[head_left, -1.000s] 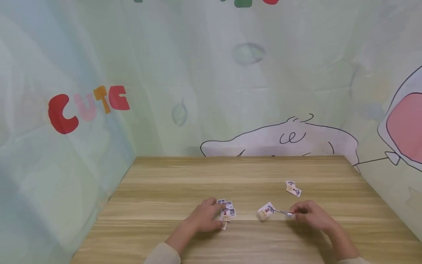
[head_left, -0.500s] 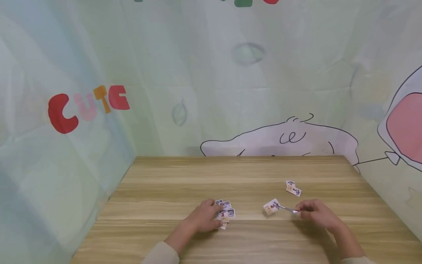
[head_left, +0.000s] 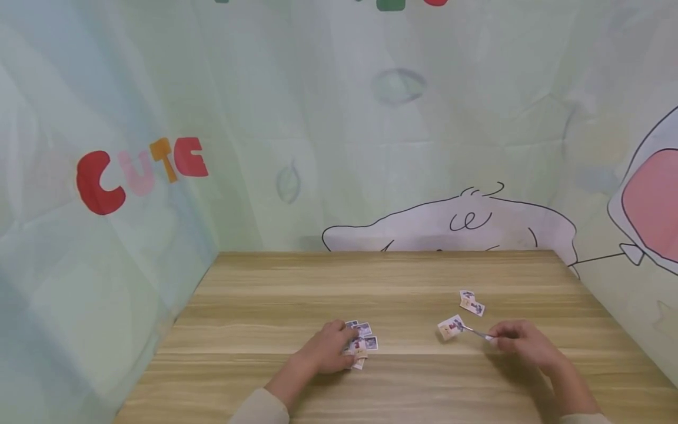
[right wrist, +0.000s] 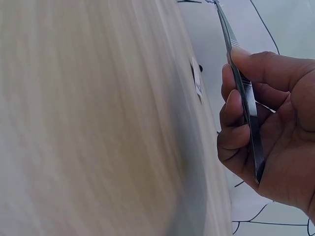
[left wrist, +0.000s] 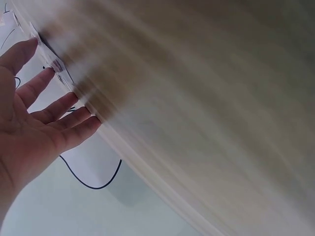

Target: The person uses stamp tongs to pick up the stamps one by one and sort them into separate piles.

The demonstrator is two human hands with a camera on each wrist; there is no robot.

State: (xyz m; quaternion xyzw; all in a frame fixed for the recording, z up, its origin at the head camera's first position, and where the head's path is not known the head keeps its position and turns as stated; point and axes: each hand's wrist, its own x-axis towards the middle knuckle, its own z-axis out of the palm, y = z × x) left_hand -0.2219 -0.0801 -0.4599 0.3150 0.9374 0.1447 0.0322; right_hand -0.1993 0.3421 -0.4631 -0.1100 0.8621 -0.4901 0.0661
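My right hand (head_left: 529, 346) pinches a pair of metal tweezers (right wrist: 254, 132) between thumb and fingers. At the tweezers' tips hangs a small printed card or sticker (head_left: 450, 327), raised above the wooden table. My left hand (head_left: 329, 348) rests at the left side of an overlapping cluster of similar small printed pieces (head_left: 365, 341), partly hiding them. In the left wrist view its fingers (left wrist: 56, 105) are spread, the tips touching the pieces and tabletop.
Two more overlapping printed pieces (head_left: 471, 302) lie on the table (head_left: 286, 288), beyond the held one and to its right. A cartoon-printed cloth (head_left: 318, 118) stands behind the table and along its sides.
My right hand has moved to the right, carrying the tweezers and the held piece away from the cluster. The left hand has stayed nearly still at the cluster.
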